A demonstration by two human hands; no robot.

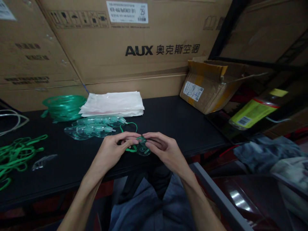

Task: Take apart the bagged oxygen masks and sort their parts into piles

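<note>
Both hands meet over the front edge of the black table, with a clear green oxygen mask between them. My left hand pinches the mask's left side, and a green elastic strap loops out around those fingers. On the other side, the fingers of my right hand are closed on the mask's right edge. Fingers hide much of the mask's upper part. Just beyond my left hand lie several similar clear green masks, stacked on their sides.
White flat packets lie behind the masks, beside coiled green tubing. Green straps and a small clear plastic piece are at left. An opened carton and a yellow-labelled bottle stand right. Large cardboard boxes wall the back.
</note>
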